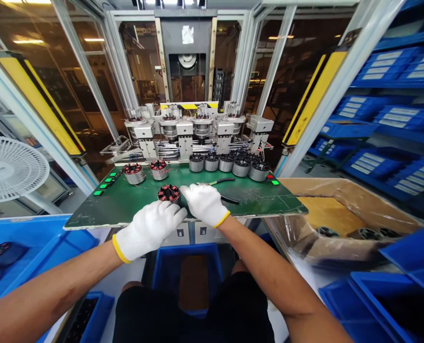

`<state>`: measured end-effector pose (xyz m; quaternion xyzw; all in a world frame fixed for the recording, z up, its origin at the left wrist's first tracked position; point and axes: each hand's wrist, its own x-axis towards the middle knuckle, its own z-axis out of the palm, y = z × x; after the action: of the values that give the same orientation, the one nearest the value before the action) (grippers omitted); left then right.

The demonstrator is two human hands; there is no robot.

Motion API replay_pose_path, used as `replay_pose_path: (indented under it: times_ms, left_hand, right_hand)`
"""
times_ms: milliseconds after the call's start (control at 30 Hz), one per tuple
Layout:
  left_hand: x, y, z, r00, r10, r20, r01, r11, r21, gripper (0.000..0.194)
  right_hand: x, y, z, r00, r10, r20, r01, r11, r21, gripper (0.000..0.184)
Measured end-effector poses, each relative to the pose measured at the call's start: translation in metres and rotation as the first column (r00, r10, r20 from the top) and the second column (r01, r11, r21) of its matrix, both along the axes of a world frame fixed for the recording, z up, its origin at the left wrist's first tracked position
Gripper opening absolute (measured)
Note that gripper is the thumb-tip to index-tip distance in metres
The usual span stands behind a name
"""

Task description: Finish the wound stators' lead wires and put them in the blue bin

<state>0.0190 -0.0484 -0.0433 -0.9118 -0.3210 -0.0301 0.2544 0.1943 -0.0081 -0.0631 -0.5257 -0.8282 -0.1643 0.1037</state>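
A motor stator (168,192) wound with copper-red wire stands upright near the front of the green tabletop (269,200). My left hand (156,223), in a white knit glove with a yellow cuff, is closed round its near side and hides its lower part. Just right of it, my gloved right hand (205,204) has its fingers drawn together beside the stator; whatever they pinch is too small to make out. Behind that hand lie pliers (223,180) with dark handles, their middle covered by the glove. Two more wound stators, a left one (134,173) and a right one (159,169), stand farther back with loose wire ends.
Several unwound stators (241,166) line the back right of the tabletop. Behind them stands a winding machine (185,136). Green buttons (105,186) sit at the left edge. A white fan (12,166), blue bins (55,243) and a plastic-lined carton (319,190) flank the table.
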Motion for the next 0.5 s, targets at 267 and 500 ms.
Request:
replay_pose_path:
  times_ms: [267, 500]
  left_hand:
    - [-0.015, 0.008, 0.000, 0.732, 0.221, 0.644, 0.083, 0.910, -0.407, 0.037]
    - [0.020, 0.039, 0.042, 0.614, 0.491, 0.618, -0.048, 0.805, -0.592, 0.031]
  right_hand:
    - [-0.001, 0.003, -0.004, 0.999, 0.027, 0.036, -0.027, 0.999, -0.018, 0.021]
    - [-0.015, -0.025, -0.012, 0.998, 0.038, 0.051, -0.034, 0.996, -0.078, 0.016]
